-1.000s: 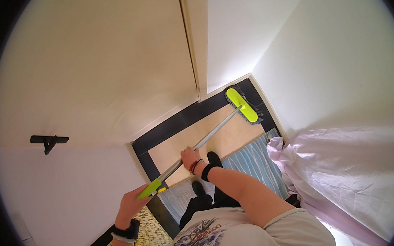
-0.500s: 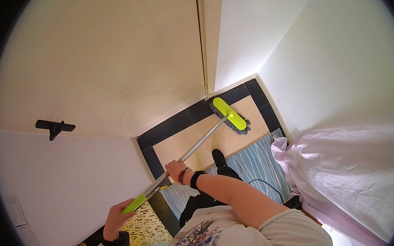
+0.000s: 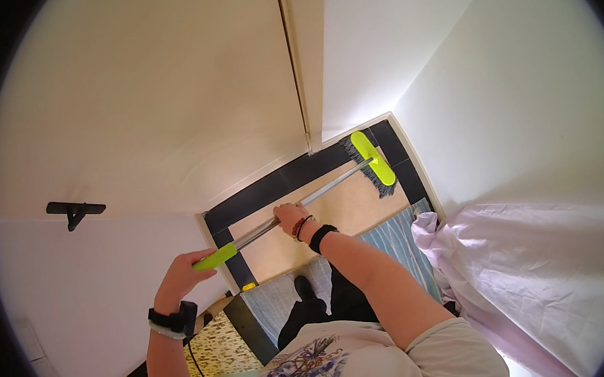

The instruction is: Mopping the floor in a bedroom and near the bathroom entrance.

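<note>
Left hand (image 3: 182, 275) grips green end of broom (image 3: 303, 202); right hand (image 3: 291, 219) wraps metal pole. Brush head on floor by door (image 3: 171, 113) corner. Hard push could bump wall, or snag blue rug (image 3: 397, 241).

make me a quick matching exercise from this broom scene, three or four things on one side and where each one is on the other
Things:
1. left hand
2. right hand
3. broom head
4. striped rug

Places:
A. on the dark floor border by the wall corner
B. gripping the metal shaft midway
C. on the green grip at the handle's end
D. under the person's feet, beside the pale sheet

Pairs: 1-C, 2-B, 3-A, 4-D
</note>
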{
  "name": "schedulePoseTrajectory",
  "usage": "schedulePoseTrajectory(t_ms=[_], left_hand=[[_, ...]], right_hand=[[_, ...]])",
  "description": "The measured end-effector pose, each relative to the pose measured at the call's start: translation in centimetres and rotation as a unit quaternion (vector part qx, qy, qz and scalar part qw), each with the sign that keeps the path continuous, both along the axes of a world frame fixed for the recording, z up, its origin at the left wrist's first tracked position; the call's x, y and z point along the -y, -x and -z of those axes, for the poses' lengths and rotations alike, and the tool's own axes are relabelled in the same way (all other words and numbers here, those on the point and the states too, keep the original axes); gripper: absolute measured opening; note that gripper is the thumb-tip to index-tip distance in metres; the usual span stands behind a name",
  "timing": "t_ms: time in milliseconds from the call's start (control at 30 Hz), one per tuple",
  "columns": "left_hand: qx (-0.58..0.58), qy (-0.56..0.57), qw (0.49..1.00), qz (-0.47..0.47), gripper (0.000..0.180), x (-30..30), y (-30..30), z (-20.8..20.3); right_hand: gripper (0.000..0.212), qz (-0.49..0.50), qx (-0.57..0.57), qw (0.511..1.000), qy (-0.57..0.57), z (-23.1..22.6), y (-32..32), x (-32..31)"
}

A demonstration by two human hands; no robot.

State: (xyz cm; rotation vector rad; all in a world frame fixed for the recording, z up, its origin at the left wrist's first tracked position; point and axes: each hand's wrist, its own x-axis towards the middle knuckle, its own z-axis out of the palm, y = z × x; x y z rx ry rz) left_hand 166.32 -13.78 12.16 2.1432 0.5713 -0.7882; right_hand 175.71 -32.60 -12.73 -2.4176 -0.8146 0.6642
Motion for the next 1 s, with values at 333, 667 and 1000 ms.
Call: schedulePoseTrajectory(t_ms=[333, 667, 1000], left_hand=[[0.036, 0.108, 0.993, 0.025, 0.045, 4.6, -4.6, 7.8], [0.081, 0.102, 0.99, 0.058, 0.047, 4.6, 0.6, 10.8], [0.04, 0.064, 0.996, 0.055, 0.051, 1.3, 14.6, 5.8]], right_hand=[[0.021, 0.123, 0.01, 0.992, 0.032, 3.3, -4.2, 7.4], [0.017, 0.057, -0.03, 0.987, 0.15, 2.4, -1.6, 6.7], [0.018, -0.101, 0.024, 0.979, 0.176, 0.4, 10.6, 1.5]])
